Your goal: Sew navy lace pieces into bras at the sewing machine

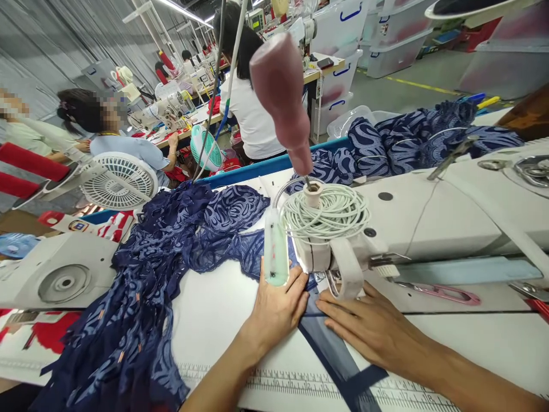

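My left hand [277, 309] lies flat on the white table, fingers stretched toward the needle area of the sewing machine [429, 223]. My right hand [369, 326] rests flat beside it, fingers pressing a dark navy strap [338, 360] that runs from the table's front edge up under the machine head. Navy lace fabric [171, 257] spills from behind the needle over the table's left side. A coil of white cord [330, 212] sits on the machine head, with a pinkish thread cone [283, 91] above it.
More navy lace [412, 143] is heaped behind the machine. Pink thread snips [446, 294] lie under the machine arm. A white fan [115, 180] stands at the left. A printed ruler [278, 380] edges the table. Other people sit at machines behind.
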The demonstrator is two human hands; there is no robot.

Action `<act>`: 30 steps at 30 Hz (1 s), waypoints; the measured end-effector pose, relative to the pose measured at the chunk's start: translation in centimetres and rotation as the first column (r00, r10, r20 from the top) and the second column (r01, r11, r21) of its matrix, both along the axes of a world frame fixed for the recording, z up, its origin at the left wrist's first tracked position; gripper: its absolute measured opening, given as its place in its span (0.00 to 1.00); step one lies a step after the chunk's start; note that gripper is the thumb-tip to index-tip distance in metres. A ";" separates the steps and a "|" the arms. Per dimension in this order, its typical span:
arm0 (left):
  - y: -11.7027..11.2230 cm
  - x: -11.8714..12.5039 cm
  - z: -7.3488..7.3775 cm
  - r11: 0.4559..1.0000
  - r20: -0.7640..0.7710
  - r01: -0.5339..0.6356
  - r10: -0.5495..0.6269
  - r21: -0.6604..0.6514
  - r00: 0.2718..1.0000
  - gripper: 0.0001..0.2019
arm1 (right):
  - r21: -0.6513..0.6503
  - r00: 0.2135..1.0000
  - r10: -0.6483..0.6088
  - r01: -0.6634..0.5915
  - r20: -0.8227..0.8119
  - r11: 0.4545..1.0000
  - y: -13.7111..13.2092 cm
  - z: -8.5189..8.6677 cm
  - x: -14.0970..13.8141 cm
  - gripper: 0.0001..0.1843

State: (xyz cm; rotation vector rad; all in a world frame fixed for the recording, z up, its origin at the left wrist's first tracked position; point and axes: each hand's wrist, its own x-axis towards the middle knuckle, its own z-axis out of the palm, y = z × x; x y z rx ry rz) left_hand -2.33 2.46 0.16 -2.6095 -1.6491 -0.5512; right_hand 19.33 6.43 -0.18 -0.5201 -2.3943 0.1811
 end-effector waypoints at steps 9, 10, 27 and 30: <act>0.9 -0.3 0.3 0.999 0.030 -0.036 0.037 -0.038 0.999 0.12 | -0.022 0.999 -0.003 0.004 0.033 1.000 0.1 0.4 0.0 0.13; 1.0 -0.2 0.3 0.998 0.032 -0.041 0.042 -0.044 0.999 0.12 | -0.021 0.999 0.000 0.001 0.033 1.000 0.1 0.3 0.0 0.12; -6.4 -3.1 -0.5 0.692 0.361 -0.717 0.652 0.077 0.667 0.14 | 0.171 0.996 0.063 -0.051 -0.067 0.984 -0.9 0.9 0.0 0.12; -5.1 -3.4 -2.8 0.484 0.196 -0.860 0.839 0.161 0.508 0.16 | 0.261 0.992 0.063 -0.033 -0.105 0.965 -0.9 1.9 0.1 0.12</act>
